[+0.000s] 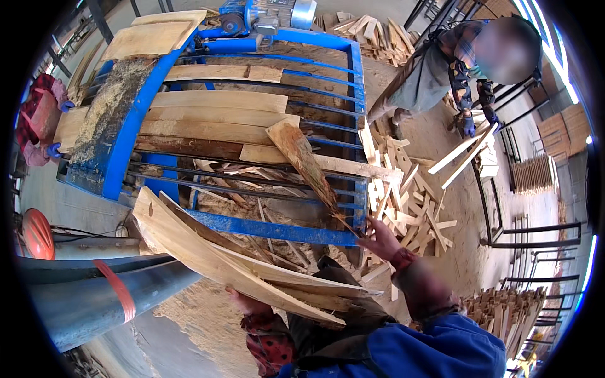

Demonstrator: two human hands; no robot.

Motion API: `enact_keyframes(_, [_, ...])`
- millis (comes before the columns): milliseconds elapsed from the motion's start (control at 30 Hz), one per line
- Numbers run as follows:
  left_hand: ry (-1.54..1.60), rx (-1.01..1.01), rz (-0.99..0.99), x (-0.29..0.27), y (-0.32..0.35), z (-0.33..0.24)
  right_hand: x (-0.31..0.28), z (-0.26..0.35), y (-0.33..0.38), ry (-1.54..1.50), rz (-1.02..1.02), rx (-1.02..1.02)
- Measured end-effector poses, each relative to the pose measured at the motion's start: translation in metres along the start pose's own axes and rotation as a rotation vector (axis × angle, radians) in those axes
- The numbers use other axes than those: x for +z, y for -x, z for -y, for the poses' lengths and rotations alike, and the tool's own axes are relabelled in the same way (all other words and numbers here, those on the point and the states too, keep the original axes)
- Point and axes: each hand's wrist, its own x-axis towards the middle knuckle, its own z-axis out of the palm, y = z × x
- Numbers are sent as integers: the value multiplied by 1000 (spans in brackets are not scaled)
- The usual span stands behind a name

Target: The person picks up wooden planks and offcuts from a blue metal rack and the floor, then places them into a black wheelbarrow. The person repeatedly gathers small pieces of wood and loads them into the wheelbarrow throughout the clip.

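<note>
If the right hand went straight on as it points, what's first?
The right hand would likely meet the narrow end of the bark-edged board first, then the blue frame; depth is unclear.

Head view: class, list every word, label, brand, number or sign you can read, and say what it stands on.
None can be read anywhere.
Curved wooden boards: no lettering visible.
Bark-edged board: no lettering visible.
Electric motor: too small to tell whether it bears a label.

Right fingers (370, 241) on bark-edged slab (302, 160), left fingers (237, 300) under curved boards (192, 236)
</note>
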Motion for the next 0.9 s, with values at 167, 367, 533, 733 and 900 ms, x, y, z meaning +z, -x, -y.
enact_keyframes(167, [-246,7,-48,-79,-15,12,6,29,-35,178,-135,52])
enact_keyframes(367, [-265,26,65,-105,-27,35,-9,42,-18,404,-119,5])
enact_keyframes(533, [-180,52,-29,-32,19,32,-21,6,-44,316,-50,-193])
enact_keyframes(733, [-89,94,-24,-2,43,40,-124,-15,-93,540,-370,-386])
enact_keyframes(900, [-119,132,-136,35,63,46,-107,-70,-135,469,-104,-312])
